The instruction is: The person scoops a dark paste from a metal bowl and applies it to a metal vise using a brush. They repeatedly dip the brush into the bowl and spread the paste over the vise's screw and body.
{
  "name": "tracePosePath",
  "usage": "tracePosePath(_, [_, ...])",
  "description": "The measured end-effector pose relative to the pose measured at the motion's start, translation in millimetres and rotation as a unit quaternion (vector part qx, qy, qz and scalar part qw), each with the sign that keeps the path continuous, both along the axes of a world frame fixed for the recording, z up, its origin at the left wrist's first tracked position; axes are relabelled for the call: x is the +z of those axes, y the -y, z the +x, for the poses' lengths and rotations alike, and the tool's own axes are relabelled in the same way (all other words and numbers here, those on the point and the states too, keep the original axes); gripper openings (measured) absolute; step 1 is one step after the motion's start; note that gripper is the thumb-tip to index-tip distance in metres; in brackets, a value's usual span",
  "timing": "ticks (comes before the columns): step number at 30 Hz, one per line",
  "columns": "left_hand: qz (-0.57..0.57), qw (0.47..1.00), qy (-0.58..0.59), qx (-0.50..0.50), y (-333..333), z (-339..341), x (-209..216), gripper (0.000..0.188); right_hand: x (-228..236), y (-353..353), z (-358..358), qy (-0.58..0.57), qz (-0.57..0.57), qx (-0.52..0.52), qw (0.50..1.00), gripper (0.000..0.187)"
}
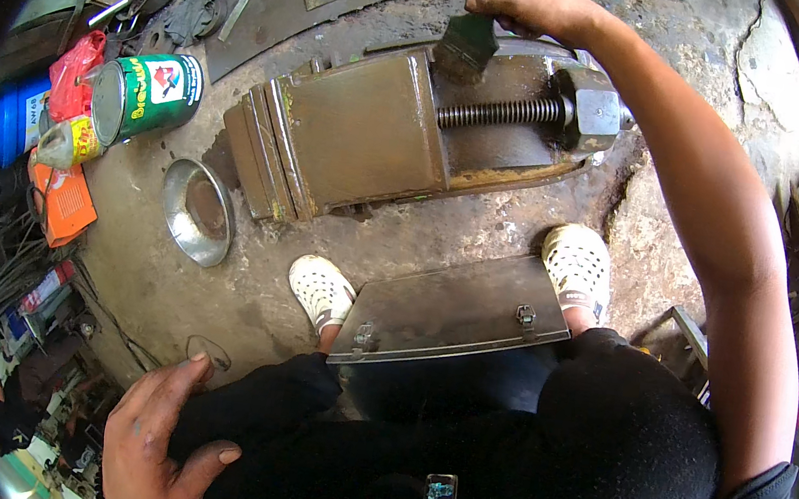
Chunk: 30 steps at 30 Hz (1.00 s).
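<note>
One green brush (473,35) tight in the right fingers (494,2), bristles (459,63) at the brown metal vise (360,128), left fingers (166,396) wide apart.

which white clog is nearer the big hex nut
The right clog, directly below the hex nut in view; the left clog sits nearer the round metal bowl.

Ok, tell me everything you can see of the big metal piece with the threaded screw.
The big metal piece looks heavy, brown and stained, with slight sheen. It lies on the floor, its right end angled farther from the wearer. Layered plates form its left end, beside a broad flat top; a threaded screw runs to a hexagonal head at right. The green brush in the right hand appears to touch it.
</note>
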State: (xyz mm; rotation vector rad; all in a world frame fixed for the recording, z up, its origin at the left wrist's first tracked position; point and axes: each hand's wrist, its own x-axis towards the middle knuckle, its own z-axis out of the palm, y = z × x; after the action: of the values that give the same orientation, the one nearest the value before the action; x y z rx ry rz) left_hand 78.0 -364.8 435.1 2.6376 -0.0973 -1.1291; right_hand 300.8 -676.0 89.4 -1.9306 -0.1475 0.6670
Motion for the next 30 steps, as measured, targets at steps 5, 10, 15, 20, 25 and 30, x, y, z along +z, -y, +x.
tracePosePath(5, [0.001,1.000,-0.007,-0.002,5,3,0,0.080,-11,-6,1,0.065,-0.075,0.088,0.991,0.037])
tracePosePath(10, [0.005,1.000,-0.006,-0.007,5,1,5,0.082,8,3,-4,0.092,-0.062,0.026,0.993,0.026])
tracePosePath(15, [0.013,1.000,-0.008,0.010,-1,-1,8,0.085,39,15,-87,0.146,-0.056,-0.095,0.983,0.031])
tracePosePath(20, [-0.006,1.000,-0.007,-0.012,-2,-4,9,0.081,43,18,-147,0.171,-0.048,-0.097,0.979,0.020])
tracePosePath(25, [0.014,1.000,0.010,-0.016,-11,-11,11,0.081,59,47,-164,0.256,-0.147,-0.086,0.952,0.014])
tracePosePath(30, [0.012,1.000,0.003,-0.004,-13,-15,13,0.080,55,25,-176,0.302,-0.229,-0.044,0.924,0.015])
